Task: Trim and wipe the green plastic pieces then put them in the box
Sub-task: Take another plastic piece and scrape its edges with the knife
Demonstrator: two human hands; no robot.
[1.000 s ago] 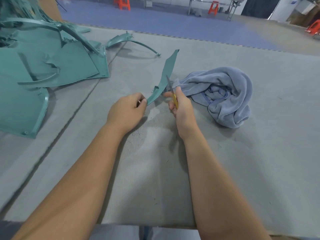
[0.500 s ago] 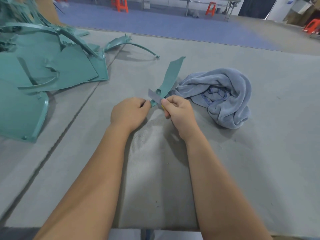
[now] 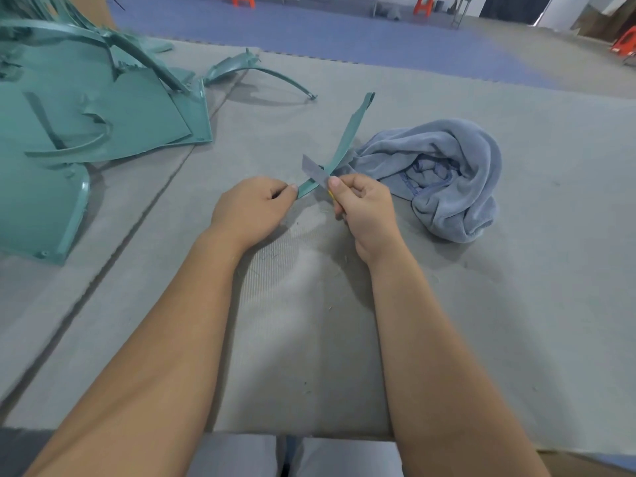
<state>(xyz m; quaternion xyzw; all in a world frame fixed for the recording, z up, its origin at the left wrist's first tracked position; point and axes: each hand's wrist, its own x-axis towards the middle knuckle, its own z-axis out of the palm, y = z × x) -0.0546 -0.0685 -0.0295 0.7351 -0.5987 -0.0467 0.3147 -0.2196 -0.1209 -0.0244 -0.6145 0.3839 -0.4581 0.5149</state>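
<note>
1. L hand (image 3: 253, 204): pinches near end of green strip (image 3: 346, 141) betw thumb + curled fingers, just above grey mat (image 3: 516, 304).
2. R hand (image 3: 364, 208): fingers curled round a knife w/ yellow handle; handle mostly hidden in fist, only a sliver showing. Grey blade (image 3: 315, 170) sticks out up-left past thumb, lying across strip close to the L pinch.
3. Strip: held in air over mat, long axis running from L fingertips up and away to the right, far tip free and raised, above + beside blue towel (image 3: 444, 173).
4. Key relation: blade crosses strip at an angle, touching or nearly so near the held end; exact contact edge too small to tell. Both hands near each other, L slightly nearer the strip's end, R just right of it. Likely step: trimming flash off strip edge. Next stroke prob needs blade drawn along the long axis, away from L fingertips; slip risk to L thumb given how close.
5. Towel: crumpled on mat, right of hands, just beyond R hand. Handy for the wipe; not yet in use.
6. Pile of green panels (image 3: 103, 108) + a curved green arc piece (image 3: 261, 68) lie far-left on mat, well apart from hands. Prob still to do, so task looks early-to-mid.
7. Box: not in view for certain.
8. Writing/brands: none legible on knife, strip, towel or panels.
9. Small shavings scattered on mat below hands.
</note>
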